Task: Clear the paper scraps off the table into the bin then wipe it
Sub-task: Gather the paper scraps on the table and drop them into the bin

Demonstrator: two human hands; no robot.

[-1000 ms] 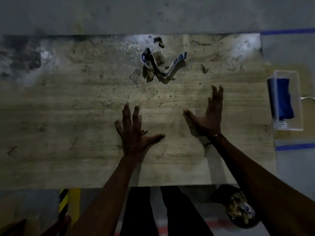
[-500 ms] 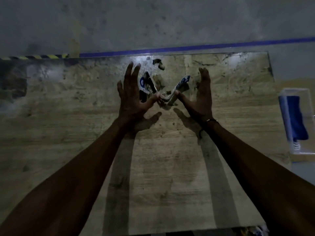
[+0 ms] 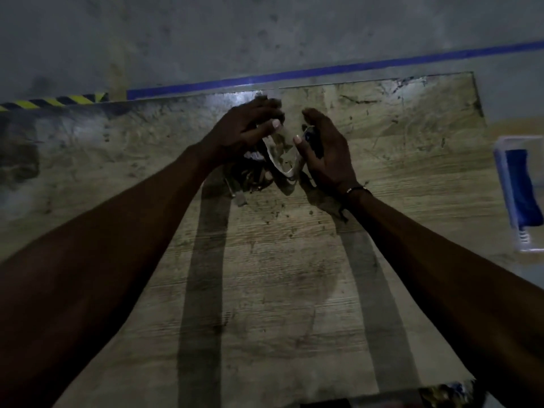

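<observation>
Half a second on, the left hand (image 3: 241,131) and right hand (image 3: 325,148) have closed in — fingers now curled around the paper scraps (image 3: 279,160) — at the table's (image 3: 265,290) upper centre.

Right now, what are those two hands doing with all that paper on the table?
A person is gathering paper scraps at the far side of a worn wooden table. The left hand and right hand curl around the pile from both sides, with a pale strip of paper looping between them. A few bits lie loose just below the left hand. Nothing has gone into a bin yet. A blue cloth sits in a clear tray off the table's right end.
</observation>
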